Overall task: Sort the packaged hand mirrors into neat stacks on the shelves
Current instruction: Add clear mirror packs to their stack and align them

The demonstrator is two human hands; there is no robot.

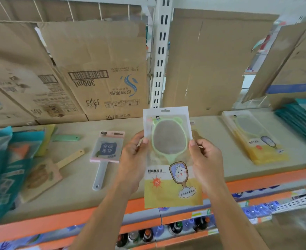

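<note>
Green mirror packet [170, 159], one — hands [133, 159] [207, 160], two

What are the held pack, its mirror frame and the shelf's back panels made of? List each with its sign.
Held pack: seemingly glossy plastic film, see-through on top. Mirror frame: likely matte green plastic. Back panels: brown cardboard, creased, printed.
</note>
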